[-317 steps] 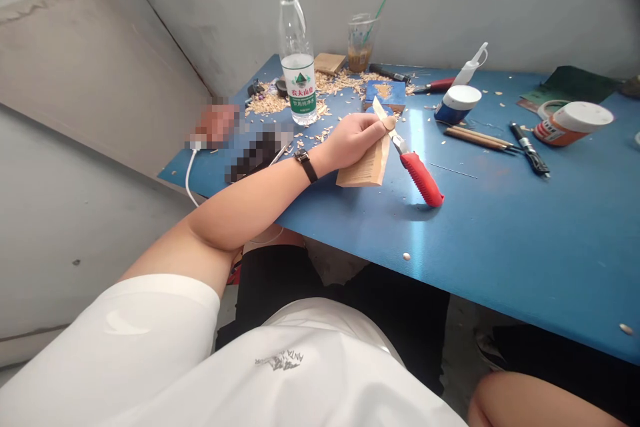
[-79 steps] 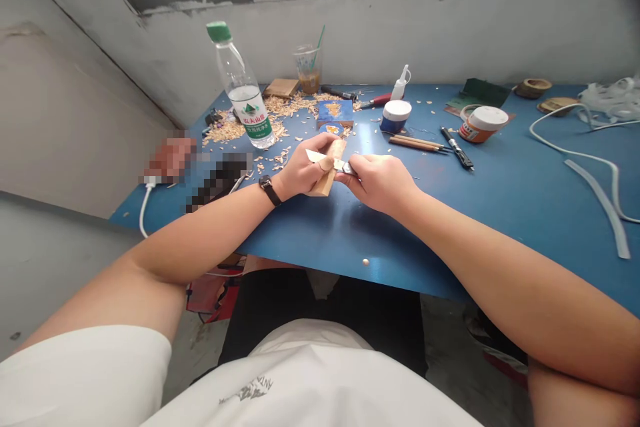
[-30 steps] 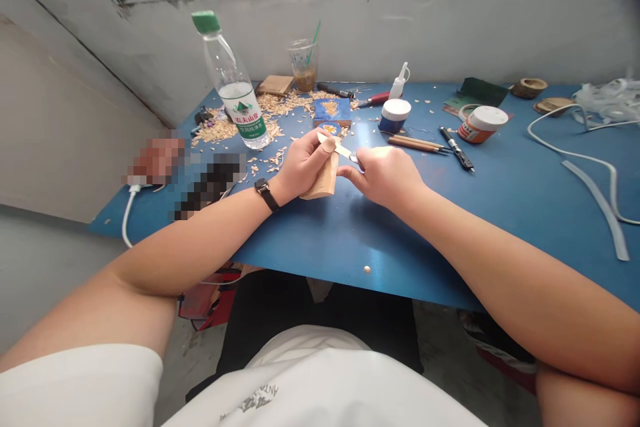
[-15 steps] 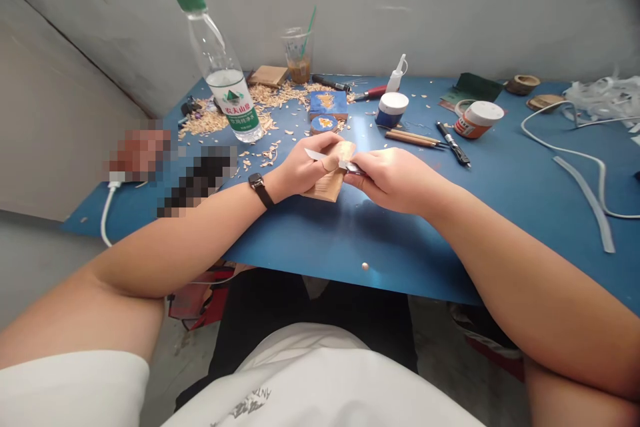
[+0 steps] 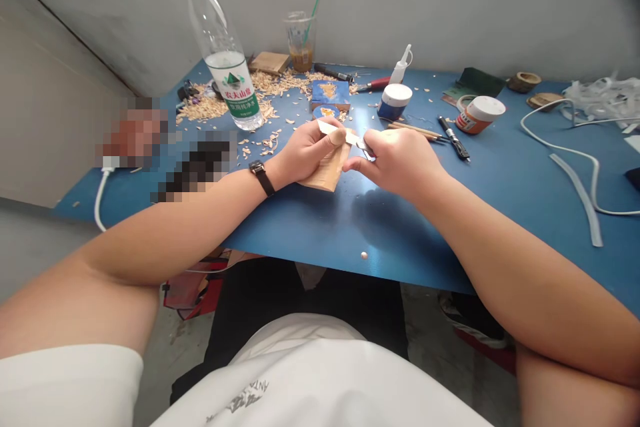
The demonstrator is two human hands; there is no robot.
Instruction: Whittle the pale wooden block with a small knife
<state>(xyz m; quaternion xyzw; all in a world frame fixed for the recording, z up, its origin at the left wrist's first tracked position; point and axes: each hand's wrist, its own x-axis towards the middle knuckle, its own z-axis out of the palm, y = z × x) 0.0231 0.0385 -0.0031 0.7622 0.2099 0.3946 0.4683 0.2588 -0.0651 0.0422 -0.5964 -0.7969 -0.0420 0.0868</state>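
Note:
A pale wooden block [image 5: 327,172] is gripped by my left hand [image 5: 305,152], which wears a black watch at the wrist. My right hand [image 5: 400,157] holds a knife [image 5: 356,141] whose flat, light blade points left across the top of the block, near my left thumb. The knife's handle is mostly hidden in my right fingers. Just behind the block lie a small round blue piece [image 5: 326,112] and a square blue block [image 5: 330,93] with a carved wood-coloured patch.
A water bottle [image 5: 231,83] stands at the left among wood shavings [image 5: 207,107]. Behind are a plastic cup [image 5: 301,47] and a glue bottle [image 5: 401,67]. Paint jars [image 5: 395,103], thin wooden-handled tools [image 5: 417,130], a black pen [image 5: 454,139] and a white cable [image 5: 597,173] lie right.
My right hand has moved slightly right and up, its thumb now apart from the block. The blade sits higher over the block. The whole view has shifted a little.

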